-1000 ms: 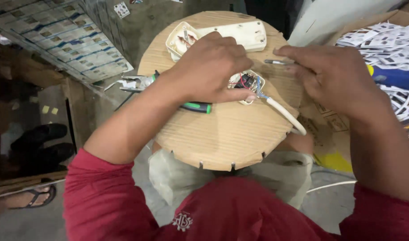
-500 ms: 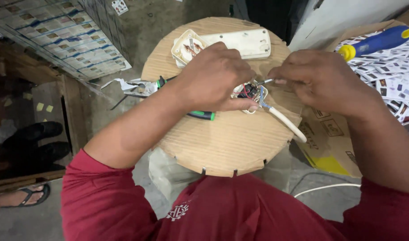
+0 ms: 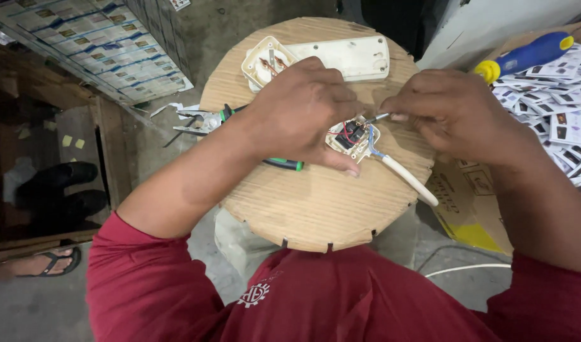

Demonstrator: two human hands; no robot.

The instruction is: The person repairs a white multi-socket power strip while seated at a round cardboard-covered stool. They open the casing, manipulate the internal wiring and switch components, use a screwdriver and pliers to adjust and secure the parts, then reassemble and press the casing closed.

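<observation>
Two hands meet over a round wooden table (image 3: 315, 209). The left hand (image 3: 303, 111) is clamped on an opened white plug (image 3: 352, 138) resting on the tabletop, wires exposed, its white cable (image 3: 407, 178) trailing toward the right edge. The right hand (image 3: 455, 111) pinches a thin metal screwdriver (image 3: 376, 118), tip at the plug. Behind lies an opened white power strip (image 3: 328, 58); green-handled pliers (image 3: 284, 163) sit under the left wrist.

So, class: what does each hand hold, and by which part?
The left hand grips the open plug by its body, on the table. The right hand pinches a thin metal tool by its rear end, tip at the plug.
</observation>
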